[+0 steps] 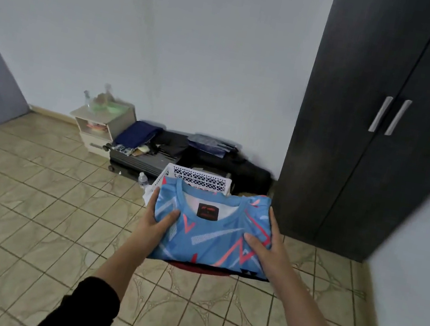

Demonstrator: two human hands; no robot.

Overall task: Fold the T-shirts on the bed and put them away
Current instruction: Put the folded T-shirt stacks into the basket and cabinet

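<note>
Folded blue T-shirt (pixel 213 231) carried at 6 o'clock, left hand (pixel 155 224) and right hand (pixel 268 247) each in a closed grip on its edges. White basket (pixel 196 178) just beyond, wardrobe (pixel 387 121) at 2 o'clock. Folding done; stowing left. Bed unseen.

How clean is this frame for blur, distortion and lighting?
Head view: the folded blue T-shirt and both hands, left and right, are sharp; the bedside cabinet is smeared by motion blur; wide-angle distortion tilts the wardrobe; lighting is flat and dim, no glare.
</note>
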